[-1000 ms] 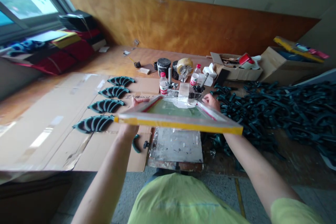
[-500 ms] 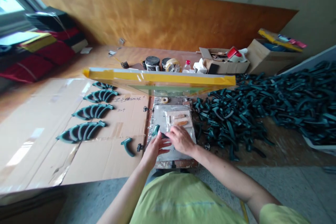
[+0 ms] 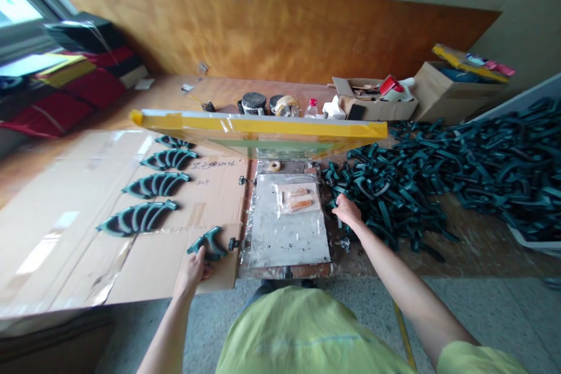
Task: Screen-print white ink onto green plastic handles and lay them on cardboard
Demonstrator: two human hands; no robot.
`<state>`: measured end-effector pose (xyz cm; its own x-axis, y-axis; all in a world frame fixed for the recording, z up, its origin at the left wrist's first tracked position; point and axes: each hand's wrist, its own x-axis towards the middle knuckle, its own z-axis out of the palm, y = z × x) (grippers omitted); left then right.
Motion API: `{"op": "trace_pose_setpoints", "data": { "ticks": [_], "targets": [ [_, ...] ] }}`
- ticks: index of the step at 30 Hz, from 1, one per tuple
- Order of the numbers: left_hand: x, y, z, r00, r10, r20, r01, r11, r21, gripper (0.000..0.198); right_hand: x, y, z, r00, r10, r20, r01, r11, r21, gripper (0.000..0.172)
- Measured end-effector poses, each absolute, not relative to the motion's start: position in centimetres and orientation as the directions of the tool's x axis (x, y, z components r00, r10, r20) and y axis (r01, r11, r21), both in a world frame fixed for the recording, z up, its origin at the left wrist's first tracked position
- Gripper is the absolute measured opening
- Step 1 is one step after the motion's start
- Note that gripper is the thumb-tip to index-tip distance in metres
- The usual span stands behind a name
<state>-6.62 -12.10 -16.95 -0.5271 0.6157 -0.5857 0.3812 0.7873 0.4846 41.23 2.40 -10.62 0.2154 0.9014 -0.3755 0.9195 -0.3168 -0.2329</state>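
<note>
Dark green curved plastic piece [image 3: 208, 243] is in the left hand [image 3: 191, 273], fingers closed narrow on its lower end, at the near edge of the cardboard sheet [image 3: 149, 263]; the step in hand looks like handling single pieces at this sheet. Right hand [image 3: 348, 212] is at the near edge of the heap of green pieces [image 3: 394, 187], fingers down against it, can't tell if it holds one. Row of fan-shaped green pieces [image 3: 138, 217] lies left of the left hand, with open cardboard between. Going right, the held piece has little room: small black clamp [image 3: 234, 243] just beside it, then metal board [image 3: 287, 245], with yellow-edged screen frame [image 3: 258, 127] raised beyond.
</note>
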Motion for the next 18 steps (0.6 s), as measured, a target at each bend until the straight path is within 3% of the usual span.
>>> {"op": "trace_pose_setpoints", "data": {
  "ticks": [3,6,8,11,14,18],
  "targets": [
    [-7.2,-10.5,-15.4,-0.479,0.589,-0.651,0.440,0.802,0.403,0.049,40.6,2.4,-10.1,0.177,0.977,-0.116,0.825,-0.211,-0.524,0.027],
    [-6.2,-7.4,-11.2,-0.457,0.721,-0.521,0.524,0.692,0.497,0.052,37.8,2.8,-9.4,-0.070,0.983,0.169,0.724,0.166,-0.670,0.020],
    [-4.1,-4.7,-7.1,-0.437,0.837,-0.329,0.487,0.528,0.696,0.050,35.2,3.3,-9.4,-0.262,0.924,0.278,0.668,0.382,-0.638,0.013],
    [0.0,-0.4,-0.2,-0.412,0.909,-0.063,0.238,0.174,0.955,0.045,32.1,4.1,-10.0,-0.475,0.826,0.303,0.620,0.559,-0.551,0.015],
    [3.0,2.9,5.1,-0.400,0.907,0.131,0.003,-0.142,0.990,0.040,30.5,4.6,-10.9,-0.545,0.800,0.252,0.645,0.592,-0.483,0.018],
    [4.3,4.2,7.6,-0.403,0.899,0.170,-0.043,-0.204,0.978,0.039,29.2,3.5,-11.4,-0.533,0.828,0.173,0.743,0.556,-0.373,0.023]
  ]
}}
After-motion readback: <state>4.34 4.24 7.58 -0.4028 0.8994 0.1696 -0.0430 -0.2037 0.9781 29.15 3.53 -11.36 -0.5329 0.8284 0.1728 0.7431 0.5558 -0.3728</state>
